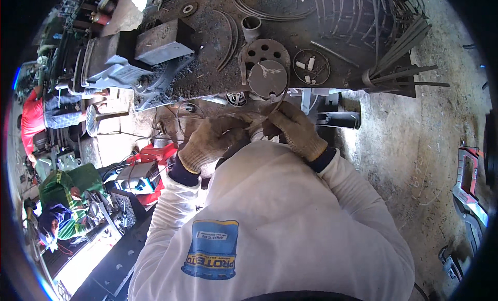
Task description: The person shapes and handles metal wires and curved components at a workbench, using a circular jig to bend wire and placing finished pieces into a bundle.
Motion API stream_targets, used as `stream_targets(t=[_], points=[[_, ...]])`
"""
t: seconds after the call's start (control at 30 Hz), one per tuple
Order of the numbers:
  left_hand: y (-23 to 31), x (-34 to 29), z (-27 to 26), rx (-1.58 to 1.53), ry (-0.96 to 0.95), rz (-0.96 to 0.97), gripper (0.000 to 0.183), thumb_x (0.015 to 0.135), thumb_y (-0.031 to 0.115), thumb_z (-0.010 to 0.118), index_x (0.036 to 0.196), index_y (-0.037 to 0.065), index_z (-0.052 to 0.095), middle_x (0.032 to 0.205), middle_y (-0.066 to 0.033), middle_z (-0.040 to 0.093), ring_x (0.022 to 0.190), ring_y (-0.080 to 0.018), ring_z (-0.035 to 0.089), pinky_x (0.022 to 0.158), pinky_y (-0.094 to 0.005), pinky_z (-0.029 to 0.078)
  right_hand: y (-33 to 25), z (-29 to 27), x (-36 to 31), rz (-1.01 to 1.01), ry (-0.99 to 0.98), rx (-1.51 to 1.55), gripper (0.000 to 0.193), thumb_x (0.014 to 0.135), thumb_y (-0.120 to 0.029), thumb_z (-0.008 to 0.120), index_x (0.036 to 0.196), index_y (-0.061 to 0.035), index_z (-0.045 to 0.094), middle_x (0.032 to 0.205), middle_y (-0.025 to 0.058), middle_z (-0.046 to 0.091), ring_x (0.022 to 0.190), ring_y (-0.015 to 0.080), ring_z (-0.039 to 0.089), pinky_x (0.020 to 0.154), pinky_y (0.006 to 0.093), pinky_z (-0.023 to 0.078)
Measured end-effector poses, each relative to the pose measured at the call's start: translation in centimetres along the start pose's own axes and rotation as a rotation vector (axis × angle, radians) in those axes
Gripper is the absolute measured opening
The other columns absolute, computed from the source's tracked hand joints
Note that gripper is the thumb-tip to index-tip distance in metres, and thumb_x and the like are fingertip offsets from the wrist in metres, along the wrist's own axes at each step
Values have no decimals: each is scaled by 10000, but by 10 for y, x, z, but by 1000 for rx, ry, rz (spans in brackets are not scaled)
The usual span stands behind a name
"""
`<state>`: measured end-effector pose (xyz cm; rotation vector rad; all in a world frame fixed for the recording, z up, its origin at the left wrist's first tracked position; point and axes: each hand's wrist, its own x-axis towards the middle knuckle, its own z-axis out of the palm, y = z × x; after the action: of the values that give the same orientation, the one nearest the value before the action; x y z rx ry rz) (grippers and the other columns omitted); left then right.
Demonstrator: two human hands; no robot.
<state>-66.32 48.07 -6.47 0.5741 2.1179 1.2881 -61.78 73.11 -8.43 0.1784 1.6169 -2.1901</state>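
Observation:
Both my hands wear tan work gloves and are held close together in front of my chest, just short of the workbench edge. My left hand (212, 140) is closed with its fingers pinched toward the right; what lies in them is too small to make out. My right hand (296, 129) is closed around a thin curved rod (283, 98), which rises toward the bench. Just beyond the hands, a round grey metal disc (267, 79) leans on a thick round plate with several holes (264, 51) at the bench edge.
On the dark workbench (207, 39) stand a bench vise (116, 62), a short pipe (251, 27) and a ring with white pieces (311, 66). Bent rods and a holder of metal strips (381, 79) are at right. A red-shirted person (33, 117) is at far left; a red machine (155, 155) stands nearer.

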Motion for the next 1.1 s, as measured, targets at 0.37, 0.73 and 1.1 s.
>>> stream_targets(t=[0.37,0.73,1.1], points=[[22,-1,-5,-63,46,-187,187,954,167,629,1013,17,724,790,-69,708,664,-107,633,609,-287,516,10,1,2,148,24,305,300,1022,-246,559,1183,1,614,924,84,654,809,178,633,742,319,533],[1,23,-6,-314,179,-162,206,968,130,641,1103,-21,677,920,-59,698,786,-109,642,703,-255,538,37,-15,36,11,97,215,273,1009,-225,561,1149,2,617,955,105,676,839,200,668,760,331,550],[-8,18,21,-987,404,-311,458,984,282,660,1293,-37,549,963,-98,647,803,-202,647,745,-363,554,17,-6,31,86,112,150,285,1030,-237,509,1128,8,618,1000,119,692,902,197,699,784,322,576]])
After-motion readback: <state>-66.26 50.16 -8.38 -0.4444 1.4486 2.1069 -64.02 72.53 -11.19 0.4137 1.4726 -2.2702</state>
